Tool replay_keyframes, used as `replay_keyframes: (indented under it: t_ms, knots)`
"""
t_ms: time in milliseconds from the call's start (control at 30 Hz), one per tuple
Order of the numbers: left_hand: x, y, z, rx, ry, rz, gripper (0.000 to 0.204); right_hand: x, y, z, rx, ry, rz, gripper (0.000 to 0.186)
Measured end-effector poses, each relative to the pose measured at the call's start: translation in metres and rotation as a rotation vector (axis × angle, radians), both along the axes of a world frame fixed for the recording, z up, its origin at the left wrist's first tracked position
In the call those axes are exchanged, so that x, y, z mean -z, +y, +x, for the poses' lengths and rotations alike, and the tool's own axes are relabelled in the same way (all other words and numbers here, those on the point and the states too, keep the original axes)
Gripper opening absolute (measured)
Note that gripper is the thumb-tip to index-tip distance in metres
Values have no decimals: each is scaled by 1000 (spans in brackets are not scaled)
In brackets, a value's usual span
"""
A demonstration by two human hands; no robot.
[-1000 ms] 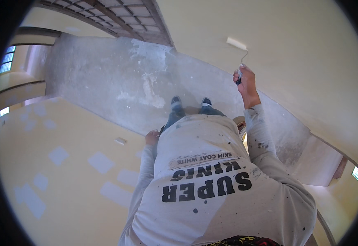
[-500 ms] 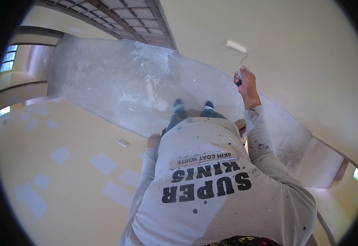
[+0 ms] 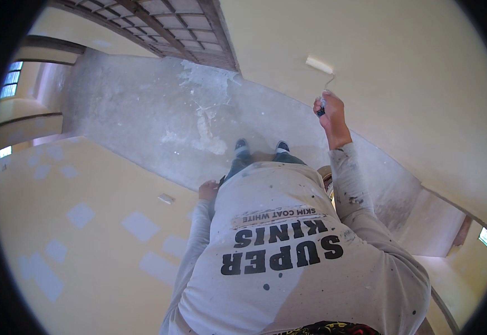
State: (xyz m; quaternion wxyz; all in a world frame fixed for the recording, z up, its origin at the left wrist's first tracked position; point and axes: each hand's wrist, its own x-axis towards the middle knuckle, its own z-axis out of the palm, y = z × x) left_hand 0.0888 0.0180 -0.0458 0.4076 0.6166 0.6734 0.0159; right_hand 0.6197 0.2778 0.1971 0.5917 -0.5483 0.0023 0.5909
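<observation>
My right hand (image 3: pixel 330 113) is closed round the dark handle of a paint roller (image 3: pixel 319 65), raised out ahead of me at the right. The roller's pale sleeve is against or just in front of the cream wall (image 3: pixel 399 72); contact cannot be told for sure. My left hand (image 3: pixel 207 190) hangs low beside my hip, fingers curled at a small dark item that I cannot make out. My paint-spotted pale shirt (image 3: pixel 299 279) fills the lower middle.
My shoes (image 3: pixel 241 146) stand on a dusty grey concrete floor (image 3: pixel 132 106) with pale patches. A dark gridded wooden door or panel (image 3: pixel 165 25) is at the top. A cream wall (image 3: pixel 98 234) with pale patches and a small switch plate (image 3: pixel 166 199) runs along the left. Small windows (image 3: pixel 11 79) show at both sides.
My right hand and the roller have moved slightly down and to the left in the picture. The floor and left wall sit a little lower in view; my left hand is nearly still.
</observation>
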Motion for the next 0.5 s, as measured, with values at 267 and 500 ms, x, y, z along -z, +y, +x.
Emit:
replay_keyframes:
  t_ms: [267, 500]
  knots:
    - [-36, 11, 21, -165, -39, -173, 34, -26, 17, -42, -8, 9, -10, 4]
    - [27, 8, -14, 272, 210, 22, 35, 70, 35, -46, -70, -49, 138, 12]
